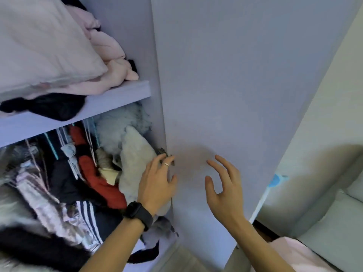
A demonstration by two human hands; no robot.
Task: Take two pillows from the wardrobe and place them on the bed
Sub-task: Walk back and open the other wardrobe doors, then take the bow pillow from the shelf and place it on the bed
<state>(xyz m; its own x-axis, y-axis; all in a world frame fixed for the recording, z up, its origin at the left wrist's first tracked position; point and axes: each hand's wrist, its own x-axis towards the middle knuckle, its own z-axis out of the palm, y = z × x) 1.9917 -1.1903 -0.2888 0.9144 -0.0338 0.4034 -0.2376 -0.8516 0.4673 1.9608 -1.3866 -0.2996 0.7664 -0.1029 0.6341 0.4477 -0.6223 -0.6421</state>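
Note:
A pale pink pillow [39, 46] lies on the wardrobe's upper shelf [110, 101] at top left, on top of crumpled pink bedding [110, 55] and a black garment [51, 107]. My left hand [157, 183], with a ring and a black watch, rests fingers apart on fluffy white clothing beside the hinge at the wardrobe's inner edge. My right hand [224, 187] hovers open in front of the lilac wardrobe door [235, 85], holding nothing. The bed shows only as a pink corner [294, 254] at bottom right.
Below the shelf hang packed clothes: a red garment [98, 179], a dark striped jacket [92, 216], white fluffy coats [133, 160]. A pale wall and a grey sofa-like edge [334, 222] stand to the right, with a blue clip [275, 180] on the door's edge.

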